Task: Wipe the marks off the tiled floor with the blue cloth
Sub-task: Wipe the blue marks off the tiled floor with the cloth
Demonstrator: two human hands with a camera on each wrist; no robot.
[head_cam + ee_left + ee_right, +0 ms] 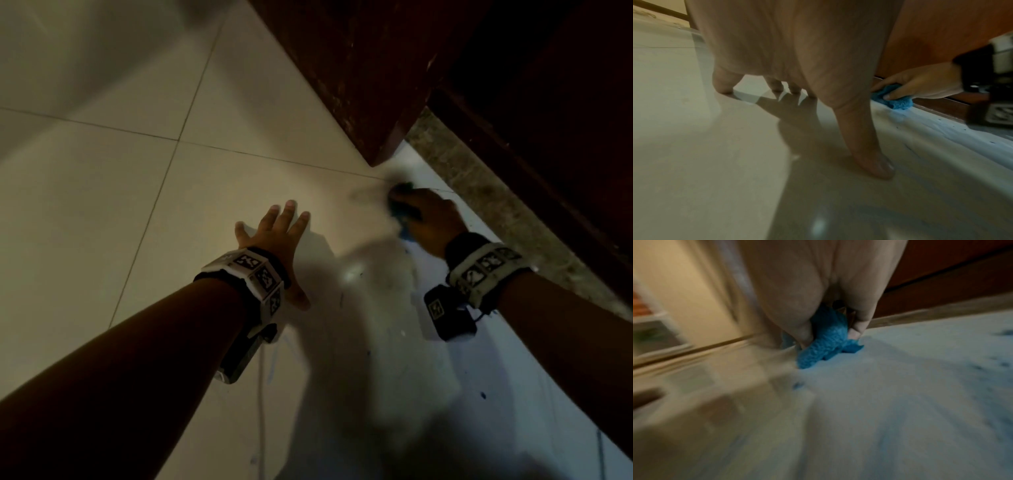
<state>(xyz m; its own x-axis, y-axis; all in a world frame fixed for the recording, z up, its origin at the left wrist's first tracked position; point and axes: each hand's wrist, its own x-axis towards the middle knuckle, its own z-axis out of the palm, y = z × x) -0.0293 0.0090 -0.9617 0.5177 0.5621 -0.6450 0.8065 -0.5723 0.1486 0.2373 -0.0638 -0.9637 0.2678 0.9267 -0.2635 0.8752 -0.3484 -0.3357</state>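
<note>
My right hand (428, 219) grips a bunched blue cloth (400, 214) and presses it to the pale tiled floor (102, 205) close to the corner of a dark wooden door. The cloth (824, 339) is squeezed between thumb and fingers in the right wrist view, which is blurred. Small dark blue marks (483, 395) dot the bluish-lit floor near my right forearm; more marks (798, 384) lie beside the cloth. My left hand (277, 236) is spread flat on the tile to the left, its fingertips (879, 167) pressing on the floor. From the left wrist I see the cloth (892, 99) under the right hand (920, 86).
A dark brown wooden door (359, 68) stands at the upper right, its lower corner just above the cloth. A rough grey threshold strip (479, 185) runs along the right. Grout lines (178, 140) cross the tiles. A cream wall (684, 296) rises at left.
</note>
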